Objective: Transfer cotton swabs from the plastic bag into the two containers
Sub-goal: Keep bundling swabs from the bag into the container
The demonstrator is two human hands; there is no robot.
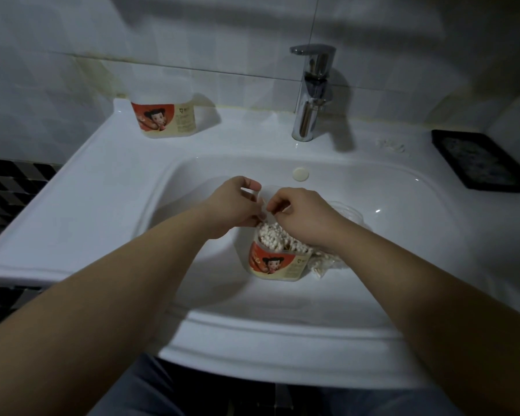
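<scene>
head view: the near container (278,267) sits in the sink (388,253) basin, label toward the camera, mouth packed with cotton swabs (272,235), white heads up. plastic bag (347,213) lies crumpled just beside it on the right, partly under the right wrist, with some swabs visible in it. second container (164,117) stands on the sink's back-left ledge, well apart, against the wall; can't tell its fill level from here

left hand (237,202): thumb and forefinger curled, pinching a clear plastic edge (266,192) at the container mouth (lid flap or bag film, can't tell which). right hand (303,217): fingers curled into a tight pinch just above the swab heads. looks like it's on a swab or two, too small to be sure

handling, my read: swabs are near weightless. stems are thin and will bend or snap if forced, and the cotton tips cling to each other and snag on film. take a small parallel bundle mid-stem, not by the tips. bag is limp and slippery with no shape of its own, so hold it at the opening. container is light and may tip or slide on the glazed basin if pushed sideways, so brace its wall

status guess: near container close to full, far one likely next. risk: loose swabs dropping into the basin

also in frame: faucet (311,91), black tray (487,160) at right
</scene>
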